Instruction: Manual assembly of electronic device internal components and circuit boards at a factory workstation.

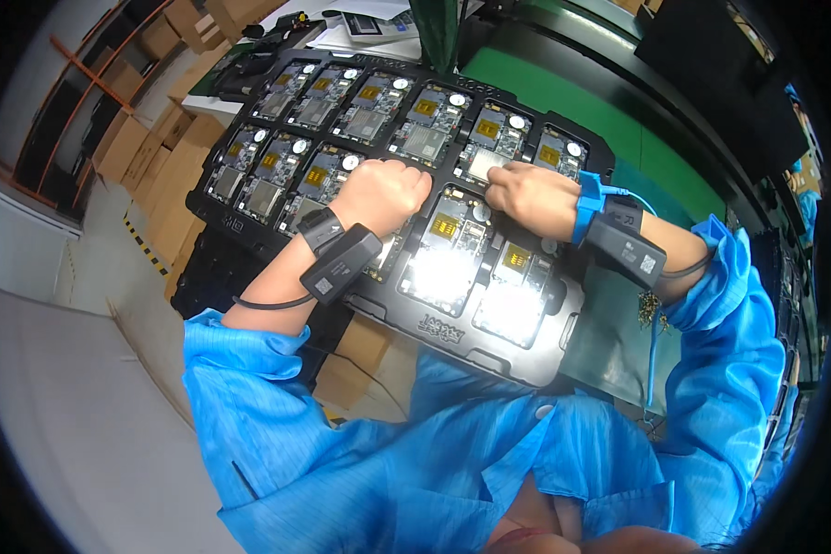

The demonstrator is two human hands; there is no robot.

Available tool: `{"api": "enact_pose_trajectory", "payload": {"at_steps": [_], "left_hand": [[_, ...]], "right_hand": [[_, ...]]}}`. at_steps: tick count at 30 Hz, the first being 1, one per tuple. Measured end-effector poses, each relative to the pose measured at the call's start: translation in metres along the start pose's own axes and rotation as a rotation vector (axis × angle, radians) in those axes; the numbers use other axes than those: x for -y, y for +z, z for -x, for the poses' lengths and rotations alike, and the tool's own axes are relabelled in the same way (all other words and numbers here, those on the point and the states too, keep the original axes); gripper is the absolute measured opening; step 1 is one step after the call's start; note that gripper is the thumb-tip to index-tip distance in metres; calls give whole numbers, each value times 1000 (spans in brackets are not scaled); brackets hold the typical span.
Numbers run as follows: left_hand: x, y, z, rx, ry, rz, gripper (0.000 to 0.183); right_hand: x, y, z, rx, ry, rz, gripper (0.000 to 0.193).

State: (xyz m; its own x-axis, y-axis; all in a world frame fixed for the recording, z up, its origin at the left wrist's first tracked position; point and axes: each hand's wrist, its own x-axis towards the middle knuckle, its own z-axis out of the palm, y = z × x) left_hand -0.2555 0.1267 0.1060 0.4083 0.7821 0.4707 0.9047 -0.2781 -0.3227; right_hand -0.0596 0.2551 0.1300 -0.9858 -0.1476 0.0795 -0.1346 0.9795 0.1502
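Observation:
A black molded tray (441, 330) lies tilted across my front, its pockets filled with several circuit boards. Each board carries a gold-coloured patch, a round white sticker and a metal shield. My left hand (385, 192) is closed in a loose fist over the tray's middle; its fingertips are hidden. To its right, my right hand (537, 198) has curled fingers, with thumb and fingertips at the lower edge of a circuit board (483, 166) in the far row. Whether they grip it cannot be seen. Glare washes out the near circuit boards (445, 268).
A blue wrist strap (589, 208) with a cord is on my right wrist; black devices sit on both forearms. Green mat (563, 92) covers the bench beyond the tray. A dark panel (720, 83) stands far right. Papers (369, 32) lie at the back, cardboard boxes (171, 171) at left.

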Motion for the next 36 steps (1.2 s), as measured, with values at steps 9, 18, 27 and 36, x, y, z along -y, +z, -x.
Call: {"api": "enact_pose_trajectory", "payload": {"at_steps": [9,18,27,36], "left_hand": [[-2,3,0,65,-18,3,10],[5,14,4,-100,-376,409,6],[-50,-7,-16,100,-281,495,13],[-58,-6,-14,59,-256,360,13]], "right_hand": [[1,5,17,-267,400,-775,7],[5,7,20,-289,574,-1093,5],[-5,4,-2,-136,-14,-155,10],[-2,-5,-21,22,-241,149,8]]}}
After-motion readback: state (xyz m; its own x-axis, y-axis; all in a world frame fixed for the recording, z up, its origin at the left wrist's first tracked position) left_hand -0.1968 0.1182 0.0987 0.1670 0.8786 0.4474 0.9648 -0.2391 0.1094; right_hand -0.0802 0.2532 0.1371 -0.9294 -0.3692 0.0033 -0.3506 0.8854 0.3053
